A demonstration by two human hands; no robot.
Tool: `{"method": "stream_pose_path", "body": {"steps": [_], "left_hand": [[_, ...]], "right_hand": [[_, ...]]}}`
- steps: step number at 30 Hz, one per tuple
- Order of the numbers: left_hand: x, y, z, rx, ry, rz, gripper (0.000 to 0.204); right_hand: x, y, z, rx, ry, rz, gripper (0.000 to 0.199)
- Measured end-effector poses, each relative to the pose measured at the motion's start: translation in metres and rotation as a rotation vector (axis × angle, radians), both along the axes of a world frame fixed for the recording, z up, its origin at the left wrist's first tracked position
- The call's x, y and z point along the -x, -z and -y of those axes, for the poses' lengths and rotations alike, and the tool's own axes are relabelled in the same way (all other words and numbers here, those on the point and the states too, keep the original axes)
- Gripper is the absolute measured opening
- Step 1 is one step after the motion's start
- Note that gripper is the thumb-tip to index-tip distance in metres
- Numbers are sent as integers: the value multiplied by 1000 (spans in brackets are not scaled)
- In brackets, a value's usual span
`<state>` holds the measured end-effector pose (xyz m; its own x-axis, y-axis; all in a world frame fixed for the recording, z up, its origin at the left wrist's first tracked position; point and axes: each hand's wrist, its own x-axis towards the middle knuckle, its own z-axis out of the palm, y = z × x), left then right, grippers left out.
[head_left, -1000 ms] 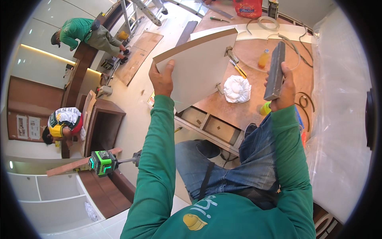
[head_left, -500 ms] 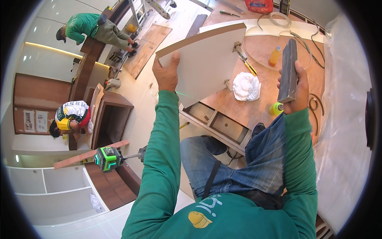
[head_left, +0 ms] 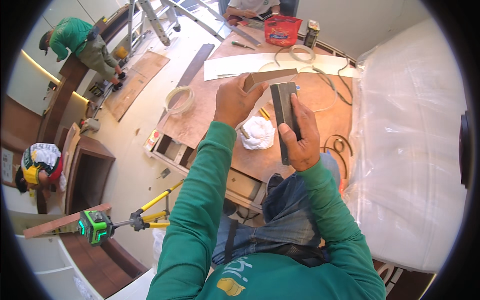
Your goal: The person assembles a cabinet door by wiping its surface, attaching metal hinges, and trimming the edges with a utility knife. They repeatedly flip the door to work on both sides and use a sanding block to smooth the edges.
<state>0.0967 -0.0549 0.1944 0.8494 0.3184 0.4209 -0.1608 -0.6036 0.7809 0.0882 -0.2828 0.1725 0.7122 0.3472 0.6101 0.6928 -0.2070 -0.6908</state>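
My left hand [head_left: 235, 100] grips a thin board [head_left: 272, 77], turned so I see mostly its brown edge, above a brown worktable [head_left: 200, 120]. My right hand [head_left: 300, 137] holds a dark rectangular block [head_left: 284, 112] upright, its top end touching the board's edge. A crumpled white rag [head_left: 257, 132] lies on the table just under both hands. Green sleeves cover both my forearms.
A green laser level on a yellow tripod [head_left: 95, 226] stands at lower left. Plastic-wrapped bulk [head_left: 405, 150] fills the right. On the table lie a red bag [head_left: 282, 31], a can [head_left: 311, 34], coiled strips [head_left: 180, 99] and a long white board [head_left: 280, 64]. Other people work at left [head_left: 82, 40], [head_left: 40, 165].
The board swung from showing its white face to lying nearly edge-on. My right hand brought the dark block inward until it met the board's edge.
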Motion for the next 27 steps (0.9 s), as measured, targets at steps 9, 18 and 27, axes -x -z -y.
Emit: {"method": "stream_pose_path", "body": {"steps": [9, 18, 27], "left_hand": [[-11, 16, 18, -113, 18, 33, 37], [-5, 23, 25, -169, 57, 35, 32], [5, 24, 34, -132, 61, 62, 33]], "right_hand": [[-4, -2, -12, 34, 54, 41, 68], [-39, -21, -37, 72, 146, 49, 65], [-84, -56, -48, -150, 142, 36, 64]]}}
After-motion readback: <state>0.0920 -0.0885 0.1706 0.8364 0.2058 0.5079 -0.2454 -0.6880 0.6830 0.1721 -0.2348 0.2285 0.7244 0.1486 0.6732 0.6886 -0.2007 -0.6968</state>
